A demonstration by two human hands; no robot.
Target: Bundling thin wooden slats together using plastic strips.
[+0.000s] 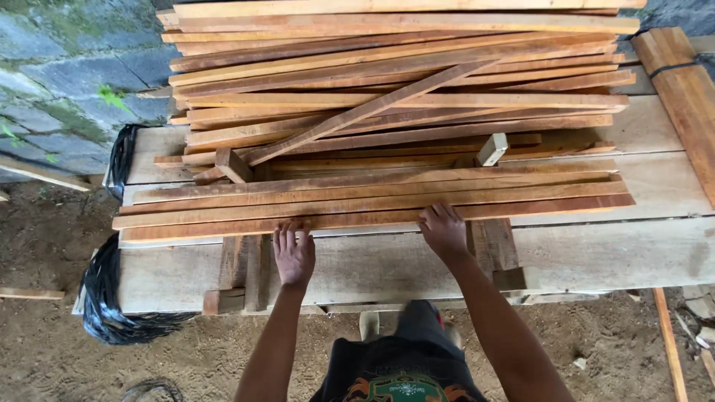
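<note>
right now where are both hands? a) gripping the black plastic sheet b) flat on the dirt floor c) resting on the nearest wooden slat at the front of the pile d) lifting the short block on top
c: the left hand and right hand both lie with fingers on the front wooden slat of the pile.

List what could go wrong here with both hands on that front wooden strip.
1. The left hand and right hand are bare on the rough-sawn front strip, so splinters seem likely if they slide along it.
2. The pile of strips behind is loosely stacked, with one diagonal strip lying across it; pulling the front one may shift the others toward the fingers.
3. Short offcuts could drop off the bench.
</note>
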